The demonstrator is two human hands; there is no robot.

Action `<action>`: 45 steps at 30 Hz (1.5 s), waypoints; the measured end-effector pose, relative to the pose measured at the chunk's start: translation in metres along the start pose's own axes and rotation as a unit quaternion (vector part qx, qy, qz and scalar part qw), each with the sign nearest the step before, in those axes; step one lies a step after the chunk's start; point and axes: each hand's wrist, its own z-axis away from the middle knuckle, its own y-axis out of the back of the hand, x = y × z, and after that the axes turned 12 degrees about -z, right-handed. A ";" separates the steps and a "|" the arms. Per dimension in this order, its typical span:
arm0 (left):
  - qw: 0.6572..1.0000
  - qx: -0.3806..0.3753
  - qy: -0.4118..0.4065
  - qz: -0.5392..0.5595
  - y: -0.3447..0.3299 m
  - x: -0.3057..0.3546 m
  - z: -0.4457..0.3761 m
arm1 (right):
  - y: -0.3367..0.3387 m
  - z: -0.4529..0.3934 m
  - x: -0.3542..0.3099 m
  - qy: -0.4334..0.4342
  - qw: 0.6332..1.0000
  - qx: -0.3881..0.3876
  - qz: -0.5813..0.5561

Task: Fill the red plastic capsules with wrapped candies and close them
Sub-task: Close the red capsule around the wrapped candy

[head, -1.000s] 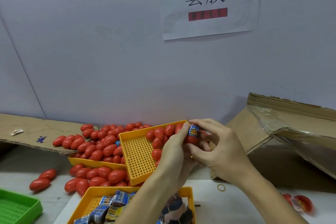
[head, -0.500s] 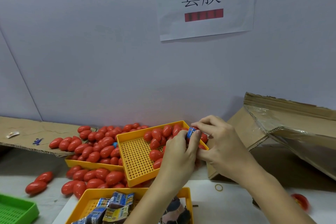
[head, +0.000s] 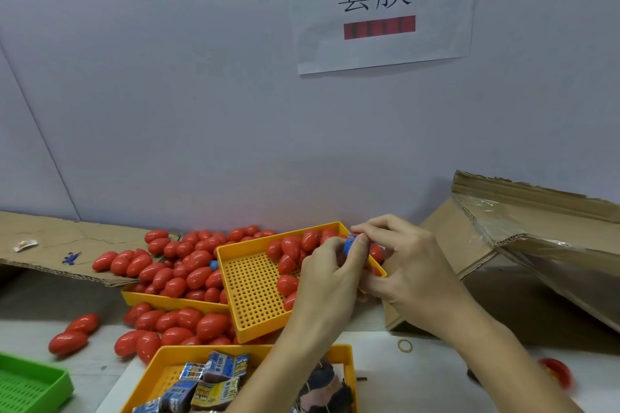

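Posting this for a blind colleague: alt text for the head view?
Two hands, left hand and right hand, pinch a blue wrapped candy above a tilted yellow tray of red capsules. More candies fill a nearer tray.

- The left hand (head: 330,273) is reaching up from the lower middle, back toward the camera, fingers curling, thumb and forefinger pinching something small and blue.
- The right hand (head: 407,260) is coming in from the lower right, fingers bending over toward the left hand's fingertips.
- Both hands are meeting fingertip to fingertip, forearms bare and converging upward.
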 end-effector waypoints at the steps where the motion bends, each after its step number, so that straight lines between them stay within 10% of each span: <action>1: 1.000 -0.018 0.003 0.017 0.003 0.000 0.000 | 0.002 0.000 -0.001 -0.004 1.000 -0.008 -0.021; 5: 0.996 -0.083 -0.015 0.012 0.006 0.001 0.002 | 0.005 0.000 0.000 -0.011 0.999 -0.010 -0.047; 19: 0.993 0.033 0.000 -0.110 -0.013 -0.003 0.008 | -0.012 0.003 0.009 -0.007 0.999 0.016 0.027; 24: 0.993 -0.014 0.068 0.091 -0.003 0.009 0.005 | 0.000 0.003 0.010 -0.092 0.979 0.043 -0.179; 30: 0.909 -0.108 0.178 0.360 0.009 0.020 0.005 | 0.007 0.006 0.009 -0.158 0.914 -0.010 -0.374; 45: 0.947 -0.024 0.102 0.304 0.004 0.015 0.003 | 0.007 0.003 -0.001 -0.139 0.955 0.039 -0.257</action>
